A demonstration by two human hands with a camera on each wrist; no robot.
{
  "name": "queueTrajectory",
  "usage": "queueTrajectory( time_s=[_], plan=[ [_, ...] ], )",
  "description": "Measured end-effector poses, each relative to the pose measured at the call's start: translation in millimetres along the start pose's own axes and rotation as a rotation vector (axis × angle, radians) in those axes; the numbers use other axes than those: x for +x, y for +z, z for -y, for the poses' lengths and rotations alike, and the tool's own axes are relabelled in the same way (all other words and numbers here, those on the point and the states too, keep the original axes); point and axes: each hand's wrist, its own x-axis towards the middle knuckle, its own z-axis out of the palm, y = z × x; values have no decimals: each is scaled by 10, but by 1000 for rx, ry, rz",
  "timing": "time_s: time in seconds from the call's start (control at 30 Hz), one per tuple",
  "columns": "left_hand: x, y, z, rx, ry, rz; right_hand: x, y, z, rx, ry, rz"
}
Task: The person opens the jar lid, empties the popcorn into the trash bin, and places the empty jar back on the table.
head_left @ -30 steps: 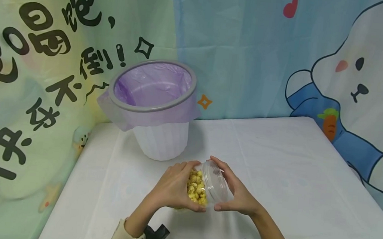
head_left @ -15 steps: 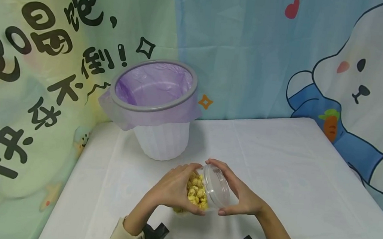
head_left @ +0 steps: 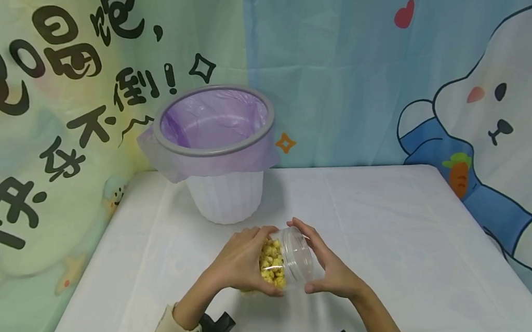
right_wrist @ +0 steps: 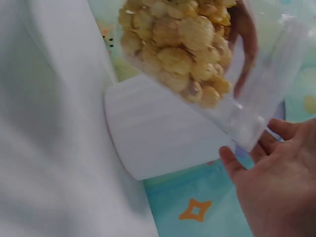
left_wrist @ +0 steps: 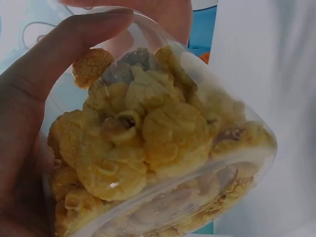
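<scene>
Left hand (head_left: 242, 260) grips popcorn jar (head_left: 273, 264), right hand (head_left: 338, 276) at its lid (head_left: 299, 256).

The left grip (head_left: 242, 258) curls round a clear jar (head_left: 279, 258) of yellow popcorn (head_left: 269, 269), tipped so its lid (head_left: 297, 254) faces right, and the right grip (head_left: 334, 275) cups the air just beside that lid. Beyond them, a purple-lined white wastebasket (head_left: 226, 197) stands on the table (head_left: 360, 215).

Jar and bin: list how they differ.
The jar is clear, the bin white. The smaller jar is tilted in the left hand; the larger bin stands on the table. The jar holds popcorn; the bin has a purple bag. Both are round.
</scene>
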Motion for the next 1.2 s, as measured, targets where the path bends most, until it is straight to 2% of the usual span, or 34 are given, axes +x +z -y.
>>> queueTrajectory(
  time_s=[0.13,0.2,0.37,0.5,0.67,0.83,1.0,1.13,1.2],
  plan=[
    [-8,12,-1,15,9,-9,10,45,-18,-11,23,-38],
    [-12,15,3,17,11,-9,17,54,-17,-28,7,-49],
    [-16,13,20,-48,17,28,33,36,10,-53,-103,-20],
    [-16,-4,25,-109,17,65,32,1,44,-62,-140,26],
    [-15,-7,28,-101,8,62,20,-31,54,-44,-125,40],
    [-19,3,17,-42,-24,34,-13,5,44,-55,-42,-29],
    [-16,8,3,-4,-25,5,5,70,83,-140,45,-92],
    [-19,9,12,-14,-22,10,19,68,88,-163,42,-81],
    [-23,3,14,-31,-22,21,21,52,83,-157,14,-61]
  ],
)
